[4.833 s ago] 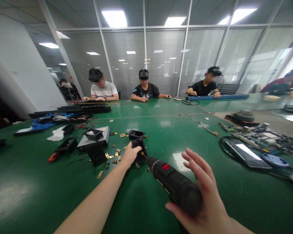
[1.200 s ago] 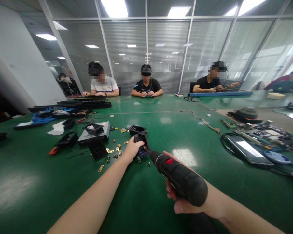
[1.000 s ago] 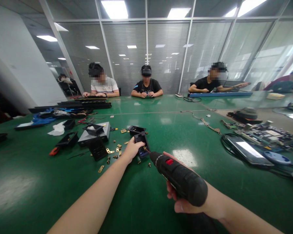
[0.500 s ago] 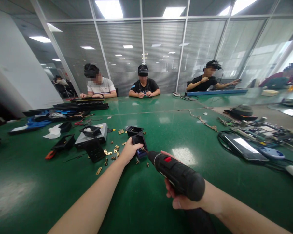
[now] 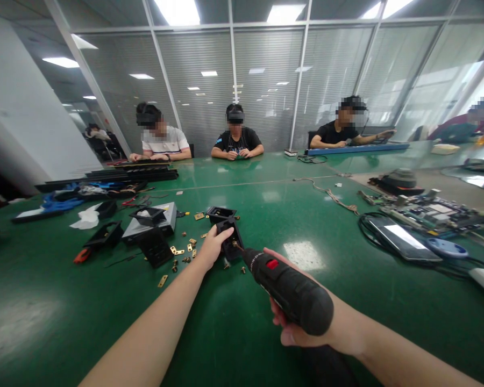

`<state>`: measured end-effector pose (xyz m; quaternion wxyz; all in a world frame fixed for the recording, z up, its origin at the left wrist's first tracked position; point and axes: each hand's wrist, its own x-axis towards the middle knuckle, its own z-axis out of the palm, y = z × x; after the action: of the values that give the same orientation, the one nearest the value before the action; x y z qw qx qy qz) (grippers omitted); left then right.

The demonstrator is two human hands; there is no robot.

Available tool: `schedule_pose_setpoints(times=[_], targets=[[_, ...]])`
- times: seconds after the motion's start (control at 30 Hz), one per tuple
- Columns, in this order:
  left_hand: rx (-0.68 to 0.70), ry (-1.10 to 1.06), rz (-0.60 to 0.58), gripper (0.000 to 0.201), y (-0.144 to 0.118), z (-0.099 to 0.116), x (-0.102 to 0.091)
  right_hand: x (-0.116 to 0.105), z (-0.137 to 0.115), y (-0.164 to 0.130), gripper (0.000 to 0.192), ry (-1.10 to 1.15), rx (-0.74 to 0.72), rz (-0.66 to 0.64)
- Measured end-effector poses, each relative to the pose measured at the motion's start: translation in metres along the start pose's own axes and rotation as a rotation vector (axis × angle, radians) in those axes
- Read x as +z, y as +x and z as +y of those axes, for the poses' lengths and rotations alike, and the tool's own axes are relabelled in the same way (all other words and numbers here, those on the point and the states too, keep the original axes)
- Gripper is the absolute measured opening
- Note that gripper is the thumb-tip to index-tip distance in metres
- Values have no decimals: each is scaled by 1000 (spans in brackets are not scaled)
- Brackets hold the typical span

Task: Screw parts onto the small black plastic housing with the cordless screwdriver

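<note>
My left hand (image 5: pixel 212 247) grips a black plastic box-shaped housing (image 5: pixel 234 251) from its left side, with the thumb over its open top. My right hand (image 5: pixel 296 332) is wrapped round the handle of a black cordless drill (image 5: pixel 288 293) with a red switch. The drill points away to the upper left. Its thin bit reaches the lower inside of the housing, near a small brass-coloured part; whether it sits in a screw I cannot tell. Just behind stands another black housing (image 5: pixel 221 214). Brass plates (image 5: pixel 179 251) and small screws (image 5: pixel 175 267) lie scattered left of my left hand.
More black housings (image 5: pixel 155 247) lie around a grey metal box (image 5: pixel 169 217) at left. Circuit boards (image 5: pixel 435 212), a dark device with a cable (image 5: pixel 403 239) and a blue oval object (image 5: pixel 447 248) lie at right. Several people sit across the green table (image 5: pixel 246 322).
My left thumb has shifted upward, away from the bit tip, and the housing has tilted slightly. The drill stays pointed into it. Across the table, one person's raised hand has come down.
</note>
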<state>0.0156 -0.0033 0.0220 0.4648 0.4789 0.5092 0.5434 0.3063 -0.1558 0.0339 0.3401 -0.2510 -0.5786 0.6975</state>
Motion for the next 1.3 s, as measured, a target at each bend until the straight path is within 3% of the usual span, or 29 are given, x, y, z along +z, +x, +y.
schedule_pose_setpoints(times=[0.2, 0.43, 0.73, 1.3], targets=[[-67, -55, -5, 58, 0, 0, 0, -3, 7, 0, 151, -36, -41, 5], [-76, -18, 36, 47, 1, -1, 1, 2, -8, -2, 149, -42, -6, 23], [-88, 13, 38, 46, 3, -4, -3, -5, 17, 4, 157, 59, 11, 4], [-50, 67, 65, 40, 4, -7, -3, 6, -3, 3, 161, 76, 76, -6]])
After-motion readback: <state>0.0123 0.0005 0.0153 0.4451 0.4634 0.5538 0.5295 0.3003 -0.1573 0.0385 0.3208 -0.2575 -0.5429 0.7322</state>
